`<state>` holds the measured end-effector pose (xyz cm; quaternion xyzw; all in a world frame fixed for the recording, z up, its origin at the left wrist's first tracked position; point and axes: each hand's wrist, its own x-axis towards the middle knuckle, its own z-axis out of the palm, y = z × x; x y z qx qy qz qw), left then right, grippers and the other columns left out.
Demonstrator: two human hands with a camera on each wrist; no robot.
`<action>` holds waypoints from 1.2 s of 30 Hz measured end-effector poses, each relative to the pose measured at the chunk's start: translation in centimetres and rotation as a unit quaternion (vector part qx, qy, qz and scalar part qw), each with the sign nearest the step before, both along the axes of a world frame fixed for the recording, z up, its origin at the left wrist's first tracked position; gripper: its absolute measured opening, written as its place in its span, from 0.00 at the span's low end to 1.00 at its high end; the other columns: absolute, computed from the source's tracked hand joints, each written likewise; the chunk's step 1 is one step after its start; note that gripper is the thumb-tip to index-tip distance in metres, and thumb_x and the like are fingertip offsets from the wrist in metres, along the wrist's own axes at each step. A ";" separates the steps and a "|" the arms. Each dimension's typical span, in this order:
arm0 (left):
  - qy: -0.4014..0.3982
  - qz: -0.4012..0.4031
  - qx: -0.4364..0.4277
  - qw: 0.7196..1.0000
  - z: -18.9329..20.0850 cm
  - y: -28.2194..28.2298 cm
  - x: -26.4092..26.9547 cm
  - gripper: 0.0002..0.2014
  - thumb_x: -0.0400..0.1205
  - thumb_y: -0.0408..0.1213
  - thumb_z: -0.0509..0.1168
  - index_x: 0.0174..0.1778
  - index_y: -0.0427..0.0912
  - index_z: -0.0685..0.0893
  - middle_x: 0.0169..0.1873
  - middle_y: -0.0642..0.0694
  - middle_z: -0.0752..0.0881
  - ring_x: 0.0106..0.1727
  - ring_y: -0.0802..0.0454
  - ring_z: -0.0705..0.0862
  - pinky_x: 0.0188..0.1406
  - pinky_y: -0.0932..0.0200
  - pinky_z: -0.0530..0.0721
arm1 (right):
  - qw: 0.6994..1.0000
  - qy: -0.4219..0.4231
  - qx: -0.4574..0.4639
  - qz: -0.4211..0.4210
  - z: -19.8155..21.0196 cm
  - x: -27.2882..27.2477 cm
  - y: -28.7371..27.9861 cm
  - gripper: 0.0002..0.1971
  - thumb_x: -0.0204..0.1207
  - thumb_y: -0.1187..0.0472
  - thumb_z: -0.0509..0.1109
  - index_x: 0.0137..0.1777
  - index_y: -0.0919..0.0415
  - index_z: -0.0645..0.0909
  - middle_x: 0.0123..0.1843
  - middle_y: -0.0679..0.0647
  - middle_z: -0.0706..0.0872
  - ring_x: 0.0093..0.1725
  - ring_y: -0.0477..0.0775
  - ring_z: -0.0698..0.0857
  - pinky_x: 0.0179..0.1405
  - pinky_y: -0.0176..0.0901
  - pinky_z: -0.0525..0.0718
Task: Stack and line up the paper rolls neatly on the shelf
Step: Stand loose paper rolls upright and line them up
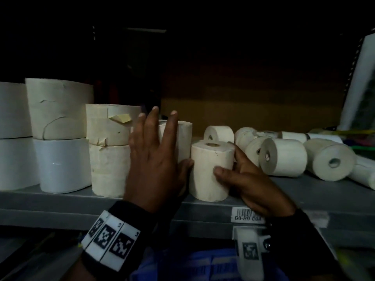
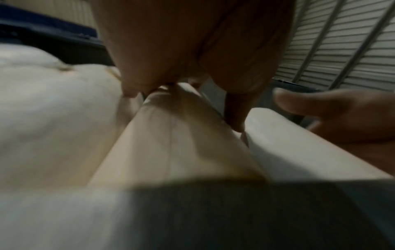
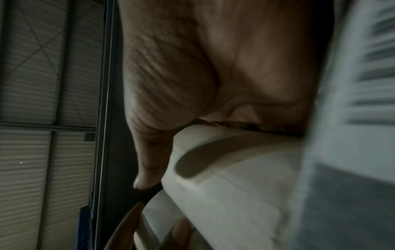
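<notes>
Nearest the grey metal shelf's front edge [image 1: 142,201], the right hand [image 1: 251,185] wraps thumb and fingers round a small cream paper roll standing upright [image 1: 212,169], set just in front of the barcode label [image 1: 246,214]. The left hand [image 1: 156,159], fingers straight and spread, lies flat against the taller cream roll [image 1: 183,138] just behind and left of it, holding nothing (it looks to be steadying that one). This seems the lining-up step: the small roll being seated beside its neighbour. Further left stand the two-high stacks of wide white rolls [image 1: 60,136]; off right, loose small rolls lie tipped on their sides [image 1: 284,157]. Next, I'd guess, one of those wants standing upright and bringing into line.
</notes>
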<state>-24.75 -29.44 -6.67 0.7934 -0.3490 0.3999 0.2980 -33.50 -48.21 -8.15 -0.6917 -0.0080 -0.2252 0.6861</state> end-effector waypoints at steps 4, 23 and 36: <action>-0.012 -0.018 -0.018 1.000 -0.1 0.0 0.5 0.46 0.72 0.52 0.74 0.83 0.50 0.59 0.81 0.42 0.57 0.83 0.37 0.51 0.81 0.38 0.58 | 0.996 -0.008 -0.088 -0.008 -0.6 -0.1 -0.1 0.46 0.64 0.68 0.85 0.80 0.46 0.67 0.70 0.51 0.85 0.69 0.54 0.85 0.65 0.61 0.85; 0.018 -0.099 -0.079 0.992 -0.3 -0.8 0.7 0.38 0.72 0.41 0.73 0.78 0.49 0.65 0.81 0.41 0.56 0.84 0.38 0.46 0.78 0.32 0.51 | 0.995 0.004 -0.099 -0.022 -0.7 -0.4 0.5 0.37 0.74 0.62 0.78 0.81 0.53 0.68 0.73 0.55 0.83 0.73 0.56 0.82 0.70 0.58 0.82; 0.021 -0.096 -0.086 0.991 -0.3 -0.9 0.8 0.37 0.70 0.42 0.74 0.76 0.48 0.68 0.79 0.41 0.60 0.84 0.38 0.49 0.77 0.29 0.55 | 0.997 -0.002 -0.072 -0.025 -0.5 -0.3 0.8 0.32 0.68 0.68 0.79 0.72 0.54 0.76 0.68 0.57 0.87 0.69 0.56 0.86 0.66 0.55 0.85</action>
